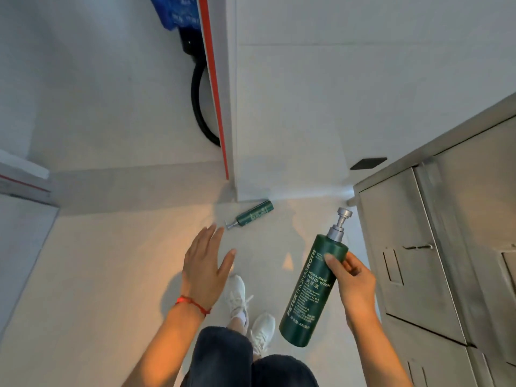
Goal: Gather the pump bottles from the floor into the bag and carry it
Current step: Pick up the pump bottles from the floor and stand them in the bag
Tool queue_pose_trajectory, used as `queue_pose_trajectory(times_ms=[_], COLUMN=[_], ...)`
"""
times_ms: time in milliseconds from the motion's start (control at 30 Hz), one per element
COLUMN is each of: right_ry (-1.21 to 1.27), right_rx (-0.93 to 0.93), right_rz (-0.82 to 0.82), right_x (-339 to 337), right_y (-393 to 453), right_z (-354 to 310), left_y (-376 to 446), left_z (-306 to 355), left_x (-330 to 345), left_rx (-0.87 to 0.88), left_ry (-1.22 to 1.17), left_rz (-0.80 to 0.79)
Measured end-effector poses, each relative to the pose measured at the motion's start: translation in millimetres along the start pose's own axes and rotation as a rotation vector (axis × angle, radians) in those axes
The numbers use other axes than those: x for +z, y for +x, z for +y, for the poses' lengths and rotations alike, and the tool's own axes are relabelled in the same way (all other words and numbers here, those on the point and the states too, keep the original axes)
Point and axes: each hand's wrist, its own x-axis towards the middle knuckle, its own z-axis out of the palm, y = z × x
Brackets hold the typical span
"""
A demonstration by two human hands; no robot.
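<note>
My right hand [353, 283] grips a dark green pump bottle [312, 291] with a silver pump, held in the air with the pump pointing away from me. A second, same-looking green pump bottle [252, 215] lies on its side on the pale floor near the foot of a white wall corner, its pump toward the left. My left hand [205, 263] hovers flat with fingers spread, just short of that lying bottle and not touching it. No bag shows in this view.
A metal locker cabinet [446, 233] stands close on the right. A white partition with a red edge [220, 107] rises ahead, with a black hose [199, 107] and a blue object [178, 12] behind it. My white shoes [245, 311] stand below.
</note>
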Motion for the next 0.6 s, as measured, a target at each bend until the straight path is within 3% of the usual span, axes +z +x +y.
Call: queue_pose_trajectory(times_ms=[267, 467, 600], right_ry=[-0.001, 0.006, -0.021], right_rx=[0.051, 0.059, 0.057], right_rz=[0.017, -0.032, -0.071], right_x=[34, 57, 67], right_y=[108, 198, 256], right_z=[61, 145, 211], left_y=[76, 124, 159], left_z=[-35, -72, -110], left_x=[83, 196, 284], left_rx=[-0.085, -0.322, -0.369], left_ry=[-0.096, -0.313, -0.349], left_rz=[-0.016, 0.007, 0.0])
